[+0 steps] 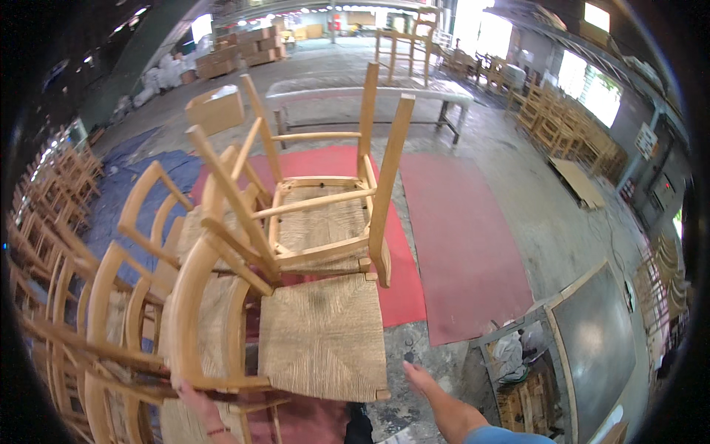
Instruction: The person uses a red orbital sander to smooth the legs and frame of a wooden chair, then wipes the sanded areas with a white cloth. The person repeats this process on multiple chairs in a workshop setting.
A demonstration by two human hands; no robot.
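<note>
A light wooden chair with a woven rush seat [323,333] stands right in front of me, its curved backrest [188,318] to the left. An upside-down chair with a woven seat [322,218] rests against it, legs pointing up. At the lower end of the near chair's backrest, my left hand [198,405] is closed on the frame, its fingers partly covered by the wood. My right hand [418,377] is just beyond the seat's near right corner, apart from it and holding nothing. A finger or thumb stretches out there; the others are mostly hidden.
Several more wooden chairs [111,296] crowd the left side. Red mats [462,244] lie on the floor. A low wrapped table [355,92] and a cardboard box [214,111] stand ahead. At right are a metal-topped table [599,333] and an open bin of wood pieces [529,403].
</note>
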